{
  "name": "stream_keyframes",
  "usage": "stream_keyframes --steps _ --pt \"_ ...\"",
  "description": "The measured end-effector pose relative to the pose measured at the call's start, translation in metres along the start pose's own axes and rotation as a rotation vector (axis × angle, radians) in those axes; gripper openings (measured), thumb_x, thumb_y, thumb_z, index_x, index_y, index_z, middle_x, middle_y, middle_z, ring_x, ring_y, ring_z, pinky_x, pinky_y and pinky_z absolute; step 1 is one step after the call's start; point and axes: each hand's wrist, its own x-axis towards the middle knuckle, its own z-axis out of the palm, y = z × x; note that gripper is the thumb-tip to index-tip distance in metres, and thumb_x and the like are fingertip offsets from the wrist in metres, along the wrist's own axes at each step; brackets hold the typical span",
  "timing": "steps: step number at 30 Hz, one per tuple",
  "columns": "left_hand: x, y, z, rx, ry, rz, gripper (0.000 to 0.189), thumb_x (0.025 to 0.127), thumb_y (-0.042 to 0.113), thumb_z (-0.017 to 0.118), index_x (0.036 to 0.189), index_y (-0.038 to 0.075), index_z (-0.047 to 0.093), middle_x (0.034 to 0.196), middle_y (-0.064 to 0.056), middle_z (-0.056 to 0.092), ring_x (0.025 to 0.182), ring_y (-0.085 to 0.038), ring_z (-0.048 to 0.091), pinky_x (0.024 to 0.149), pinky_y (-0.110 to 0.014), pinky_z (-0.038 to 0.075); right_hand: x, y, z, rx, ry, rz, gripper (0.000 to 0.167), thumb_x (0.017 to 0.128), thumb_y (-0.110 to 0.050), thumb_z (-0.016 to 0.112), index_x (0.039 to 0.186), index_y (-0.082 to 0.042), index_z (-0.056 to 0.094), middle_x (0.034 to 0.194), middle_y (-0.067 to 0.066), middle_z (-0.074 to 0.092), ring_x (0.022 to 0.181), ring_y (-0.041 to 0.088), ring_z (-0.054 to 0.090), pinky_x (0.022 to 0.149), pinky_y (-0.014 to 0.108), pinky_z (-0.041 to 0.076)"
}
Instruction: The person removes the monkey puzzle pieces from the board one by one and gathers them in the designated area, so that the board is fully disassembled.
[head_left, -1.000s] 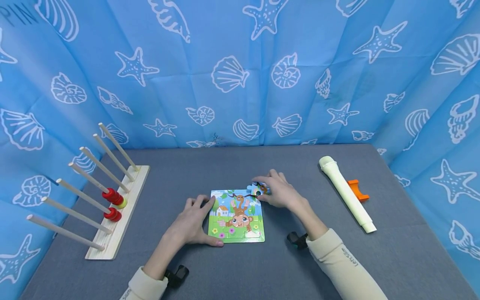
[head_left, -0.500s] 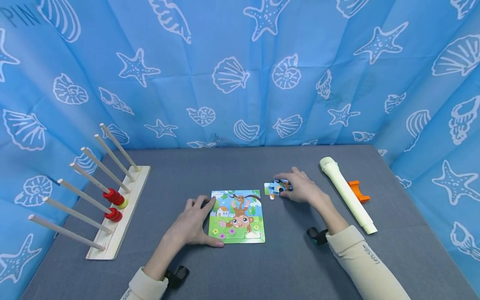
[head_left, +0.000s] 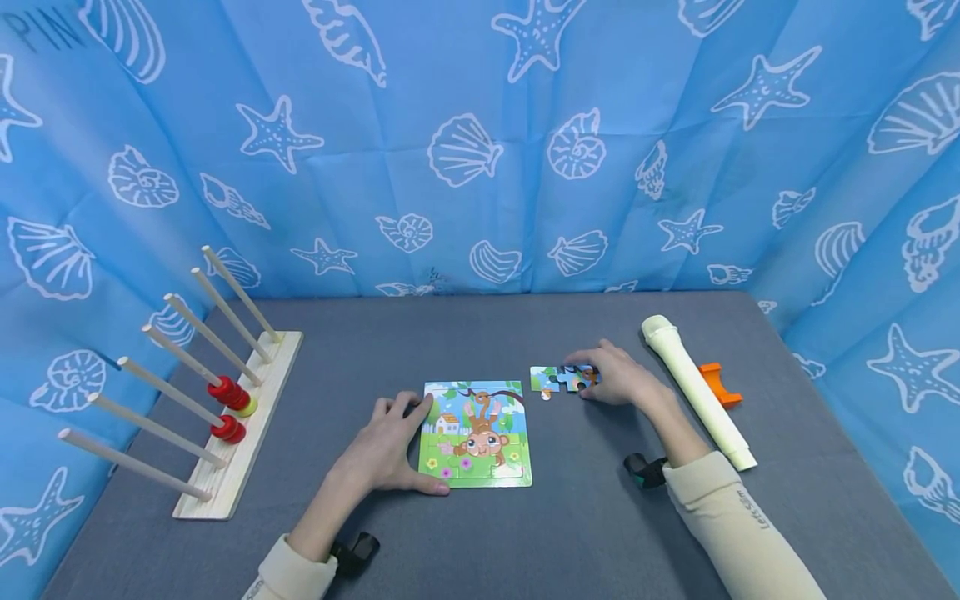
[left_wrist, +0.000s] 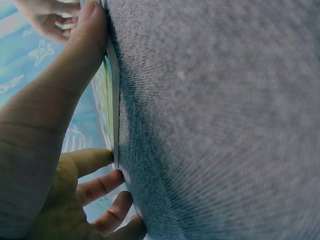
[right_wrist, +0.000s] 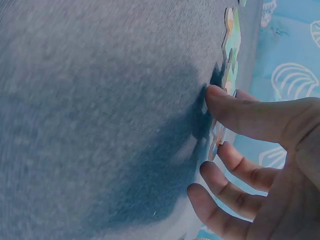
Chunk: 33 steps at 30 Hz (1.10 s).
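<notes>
A square jigsaw puzzle (head_left: 475, 435) with a monkey picture lies on the grey table. My left hand (head_left: 387, 444) holds its left side, thumb at the near corner and index finger at the far one; the left wrist view shows the thumb (left_wrist: 90, 30) and index finger (left_wrist: 95, 159) on the board's edge. To the right of the puzzle, my right hand (head_left: 618, 379) pinches a small puzzle piece (head_left: 589, 377) between thumb and index finger, low over the cloth. Another puzzle piece (head_left: 543, 379) lies just left of it, in the same row.
At the left stands a wooden rack (head_left: 243, 433) with upright pegs, red rings (head_left: 228, 429) on some of them. A cream toy microphone (head_left: 697, 387) and an orange curved block (head_left: 720, 384) lie on the right. Behind the table (head_left: 480, 333) hangs a blue seashell curtain (head_left: 480, 208).
My right hand has moved right from the puzzle's far right corner, carrying the puzzle piece to the row beside the board. My left hand has stayed at the board's left side.
</notes>
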Motion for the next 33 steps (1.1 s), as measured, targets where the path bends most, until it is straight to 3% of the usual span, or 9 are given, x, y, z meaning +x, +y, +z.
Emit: stream_keyframes --steps 6,13,19,33 --pt "-0.0003 -0.0004 0.0002 -0.01 0.002 0.004 0.128 0.058 0.071 0.089 0.159 0.011 0.037 0.154 -0.014 0.04 0.133 -0.039 0.039 0.096 -0.055 0.053 -0.0024 0.0051 -0.0011 0.001 -0.001 0.027 0.05 0.09 -0.013 0.077 0.138 -0.012 0.064 0.125 0.025 0.054 0.112 0.041 0.055 0.088 0.06 0.049" --pt "-0.0004 0.0005 0.0 -0.011 0.0 -0.007 0.128 0.058 0.071 0.089 0.159 0.011 0.038 0.155 -0.013 0.04 0.134 -0.038 0.039 0.098 -0.056 0.052 -0.0034 0.0047 0.0033 0.01 0.022 0.035 0.054 0.09 -0.029 0.079 0.139 -0.012 0.064 0.13 0.026 0.055 0.118 0.046 0.054 0.09 0.067 0.047" --pt "-0.0019 0.0007 0.0005 -0.015 -0.002 -0.01 0.126 0.059 0.07 0.089 0.159 0.012 0.039 0.155 -0.013 0.04 0.135 -0.038 0.039 0.098 -0.056 0.052 -0.0034 0.0036 0.0061 0.015 0.049 0.053 0.047 0.091 -0.025 0.079 0.135 -0.013 0.067 0.133 0.026 0.055 0.121 0.047 0.053 0.092 0.073 0.043" --pt "-0.0005 0.0002 0.0005 -0.018 0.001 0.001 0.128 0.059 0.07 0.09 0.159 0.012 0.037 0.156 -0.013 0.039 0.135 -0.04 0.039 0.097 -0.056 0.052 -0.0018 0.0053 0.0085 -0.001 0.086 0.03 0.043 0.092 -0.022 0.077 0.133 -0.012 0.068 0.124 0.025 0.059 0.11 0.044 0.058 0.082 0.065 0.049"
